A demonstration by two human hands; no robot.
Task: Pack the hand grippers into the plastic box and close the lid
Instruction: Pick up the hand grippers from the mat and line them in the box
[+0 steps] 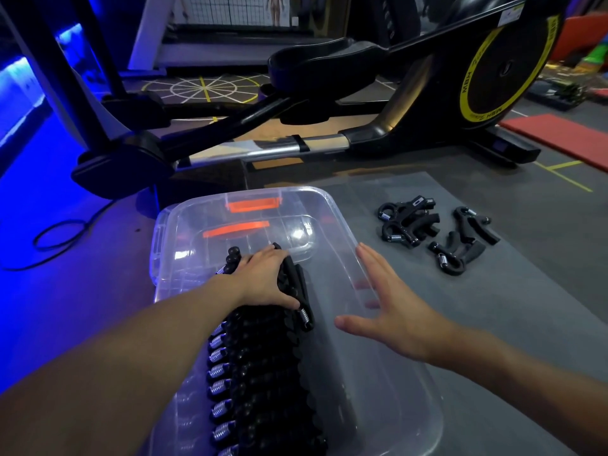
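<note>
Left hand (263, 278) palm-down on boxed hand grippers (263, 373).

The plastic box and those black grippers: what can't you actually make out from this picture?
From the head view:
- Row of grippers in the box: its near end is cut off by the bottom edge, so no full count.
- Grippers under the left hand: covered by palm and forearm.
- Loose pile on the mat: tangled and small, number unclear.
- Plastic box: near rim out of frame.
- Right hand: touching the rim or hovering, unclear.
</note>
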